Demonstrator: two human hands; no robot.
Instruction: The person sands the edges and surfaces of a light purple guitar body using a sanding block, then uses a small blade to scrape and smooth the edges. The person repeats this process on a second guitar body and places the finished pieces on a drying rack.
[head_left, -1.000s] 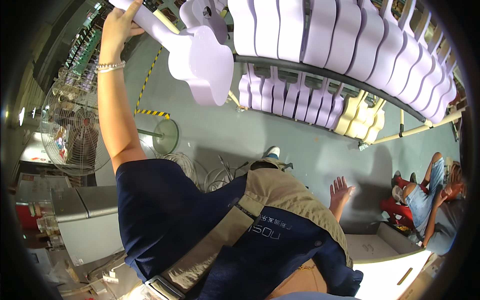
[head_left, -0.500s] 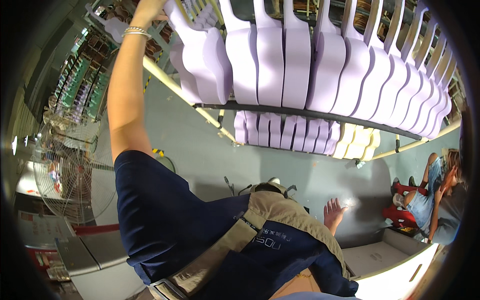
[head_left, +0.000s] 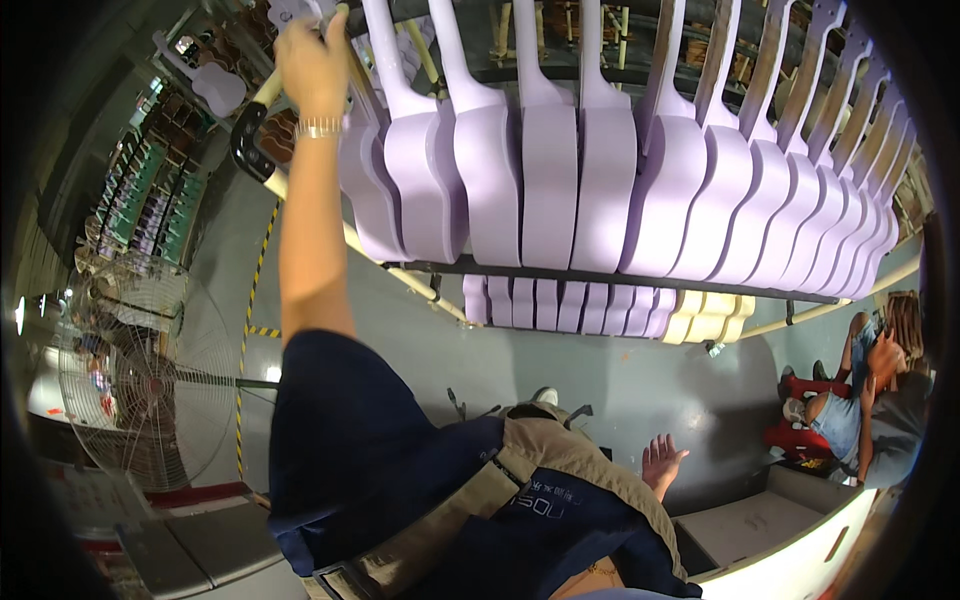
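High at the upper left, my left hand (head_left: pixel 312 65) is raised beside a lilac headstock (head_left: pixel 292 12), with its thumb spread from the fingers. Some fingertips are hidden, and whether they touch the headstock cannot be made out. Just right of it, a row of lilac ukulele-shaped bodies with long necks stands on a rack; the second from the left is a ukulele body (head_left: pixel 425 180), upright. Low on the right, my right hand (head_left: pixel 662 462) hangs open with fingers apart and nothing in it.
Below runs the rack's dark rail (head_left: pixel 600 278), above smaller lilac and cream bodies (head_left: pixel 705 317). A large fan (head_left: pixel 155 380) stands left. A pale open box (head_left: pixel 750 525) is at lower right. A seated person (head_left: pixel 850 410) works at far right.
My left hand has shifted right and lower in view, away from the second ukulele's neck. That ukulele leaned left before and now stands straighter. My right hand stays open.
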